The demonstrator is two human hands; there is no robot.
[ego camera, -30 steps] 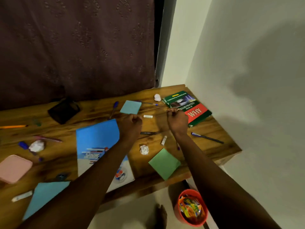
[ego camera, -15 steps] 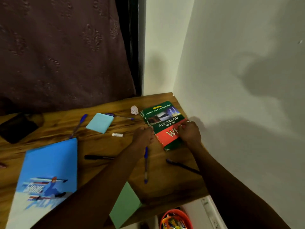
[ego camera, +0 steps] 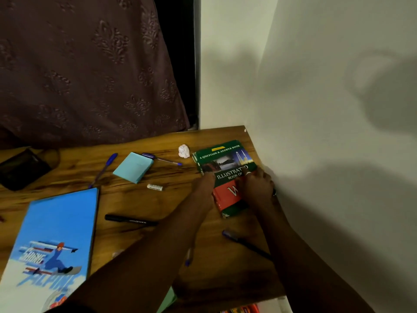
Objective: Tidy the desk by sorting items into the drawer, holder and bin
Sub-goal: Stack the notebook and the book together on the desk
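Note:
A green and red book (ego camera: 225, 154) lies at the desk's (ego camera: 171, 199) far right corner, against the wall. My left hand (ego camera: 204, 187) is closed at the book's left edge. A blue pen (ego camera: 187, 259) pokes out under that forearm and seems to be held in the fist. My right hand (ego camera: 257, 186) is on the cover, with its fingers curled over the right edge. A crumpled white paper ball (ego camera: 184, 151) lies just left of the book.
A pale blue sticky pad (ego camera: 133, 167), two blue pens (ego camera: 162, 159) (ego camera: 103, 169), a small white stick (ego camera: 155, 187), a black marker (ego camera: 130, 220), a dark pen (ego camera: 248, 245) and a blue notebook (ego camera: 56, 233) lie on the desk. A black case (ego camera: 20, 169) sits far left, a red bin (ego camera: 243, 310) below.
Both hands went from the pens at mid-desk to the book. The left hand picked up a blue pen. The book has shifted toward the wall, and the view has swung right.

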